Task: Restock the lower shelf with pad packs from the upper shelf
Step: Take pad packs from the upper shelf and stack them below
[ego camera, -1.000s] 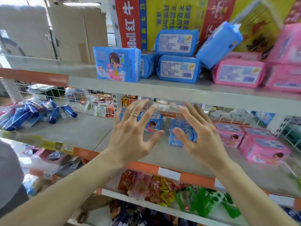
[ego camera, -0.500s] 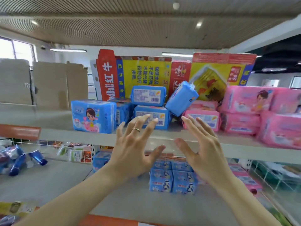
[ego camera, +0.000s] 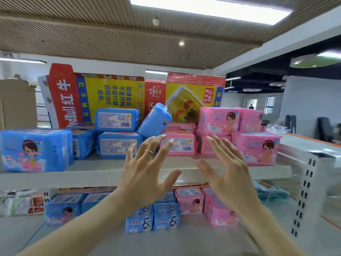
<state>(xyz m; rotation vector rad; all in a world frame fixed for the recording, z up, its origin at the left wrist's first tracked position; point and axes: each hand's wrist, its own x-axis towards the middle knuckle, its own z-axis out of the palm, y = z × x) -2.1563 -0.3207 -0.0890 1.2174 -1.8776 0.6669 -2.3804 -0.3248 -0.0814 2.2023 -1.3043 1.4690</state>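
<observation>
— Two hands are up high now! A moment ago the left hand (ego camera: 145,174) and the right hand (ego camera: 228,174) were down over the grey lower shelf (ego camera: 184,242). Now they are in front of the white upper shelf (ego camera: 73,179).

— Do they hold a pack?

— No. All the fingers are straight and spread wide, and nothing is in them, just like before. The left one has a thin ring (ego camera: 149,151).

— Where are the packs?

— Lots sit on the upper shelf. The soft blue plastic pad packs (ego camera: 118,145) are on the left side. The soft pink plastic pad packs (ego camera: 256,150) are on the right side. One flat pink pack with a white label (ego camera: 184,146) lies right behind the fingertips. The hands are near it, but I cannot tell if they touch it.

— And that tipped one?

— One blue pack (ego camera: 155,121) leans crooked on top of the pile, in front of the big red and yellow cardboard box (ego camera: 110,97). It might slide if the pile gets bumped.

— So what does going up mean?

— I think the look at the lower shelf is done, and now comes a new pick. The lower shelf already has some small blue packs (ego camera: 153,217) and pink packs (ego camera: 190,202), with bare room in front. More can go there.
</observation>
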